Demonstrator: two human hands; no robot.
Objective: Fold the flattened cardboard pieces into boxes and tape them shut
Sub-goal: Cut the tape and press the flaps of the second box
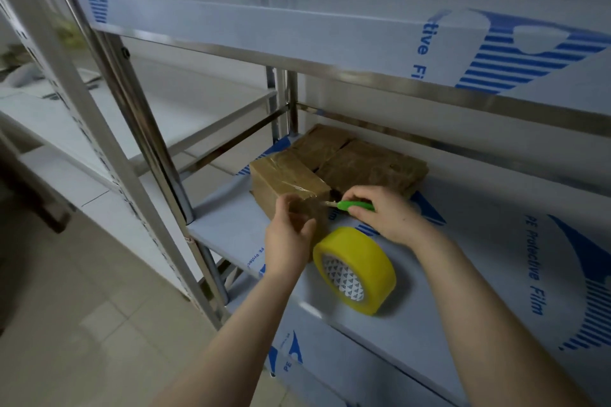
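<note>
Two-handed, stood at the shelf (463, 274) with the box (284, 175) on it, near its left front corner, just in front of more cardboard (370, 165). Pinched the strip (299, 208) of tape in the left hand (291, 231), fingers curled about it at the box's near corner; clamped the right hand (386, 211) round the green cutter (353, 206), blade pointed at the strip. Had the roll (355, 269) on edge on the shelf, just beside the box, below both hands. Judged the step to be cutting the strip free of the roll. To do it well, needed to hold the strip taut, cut close to the box, steer the blade clear of the left hand and the cardboard, then press the loose end flat. Could not make out the blade against the dark gap behind, nor any contact with the strip. Could not trace the clear, blurred strip to either end. Saw nothing of the box's underside or far face, so could not vouch for those seams. Could not tell folded boxes from flat pieces in the cardboard behind.
</note>
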